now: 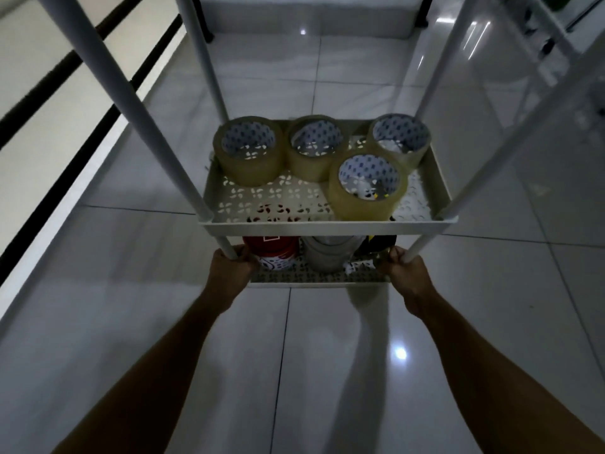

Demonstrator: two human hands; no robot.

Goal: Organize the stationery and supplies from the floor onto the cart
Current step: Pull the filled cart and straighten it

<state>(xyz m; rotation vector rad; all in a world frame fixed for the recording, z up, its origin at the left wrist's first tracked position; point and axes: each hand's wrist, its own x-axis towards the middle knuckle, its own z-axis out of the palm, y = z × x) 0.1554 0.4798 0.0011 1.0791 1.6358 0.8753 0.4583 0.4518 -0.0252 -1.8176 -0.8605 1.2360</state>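
both hands [229, 271] on cart [327, 226] posts

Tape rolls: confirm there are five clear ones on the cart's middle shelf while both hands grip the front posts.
Not five. The head view shows four clear tape rolls on that shelf. The left hand and right hand do grip the front posts.

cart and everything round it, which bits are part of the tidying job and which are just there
Part of the job:
cart
four clear tape rolls on the middle shelf
red-and-white roll, grey roll and a dark item on the bottom shelf
left hand and right hand, gripping the bottom shelf

Just there:
tiled floor
white rack, far right
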